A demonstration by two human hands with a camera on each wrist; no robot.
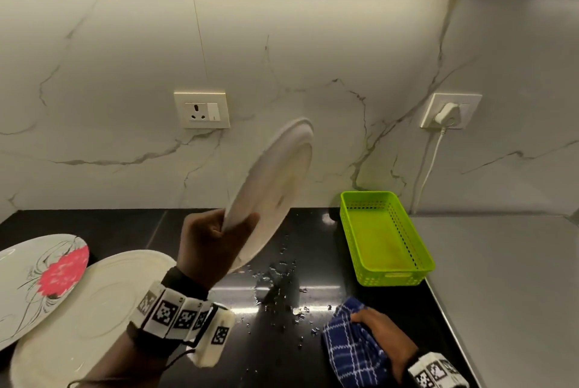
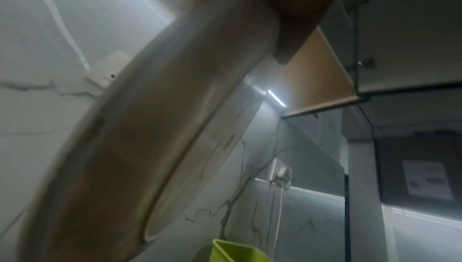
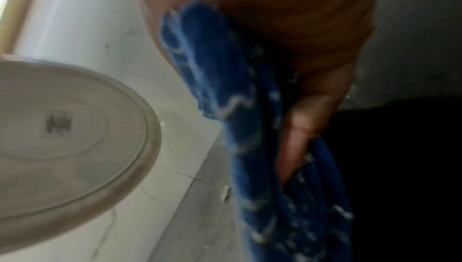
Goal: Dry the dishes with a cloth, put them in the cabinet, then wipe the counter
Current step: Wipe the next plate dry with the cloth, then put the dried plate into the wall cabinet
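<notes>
Plate [image 1: 275, 187] tilted above the wet counter [image 1: 307, 240] — pinched at its near rim by the left hand [image 1: 213, 243]; right hand [image 1: 385, 337] clutches the blue cloth [image 1: 351, 353], near right.

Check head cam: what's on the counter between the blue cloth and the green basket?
Only water droplets on the black counter, left of the gap between blue cloth and green basket; otherwise bare.

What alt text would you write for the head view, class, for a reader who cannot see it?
A left hand holds a white plate tilted above a wet black counter; the right hand grips a blue checked cloth. Two more plates lie left, a green basket right.
</notes>
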